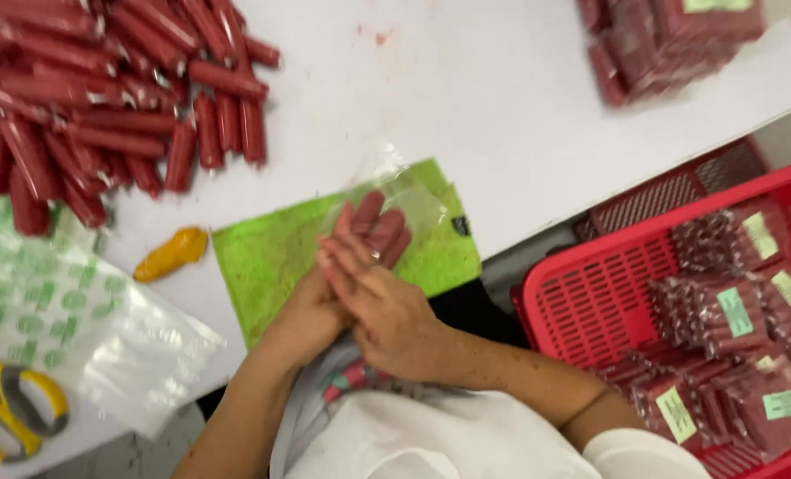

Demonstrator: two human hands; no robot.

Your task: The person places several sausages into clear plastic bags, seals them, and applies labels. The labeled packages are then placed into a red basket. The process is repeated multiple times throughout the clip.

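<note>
Over a green cloth (262, 257) at the table's near edge, my two hands press together around a clear plastic bag (404, 200) with a few red sausages (379, 229) inside. My right hand (386, 306) lies on top, fingers flat against the sausages. My left hand (311, 315) is underneath, mostly hidden, supporting the bag from below. The bag's open end sticks up and away from me.
A big heap of loose red sausages (102, 98) fills the far left. A stack of empty printed bags (67, 328) and yellow-handled scissors (9, 412) lie at the left. Packed sausage bags (661, 40) sit far right, more in a red crate (590, 306).
</note>
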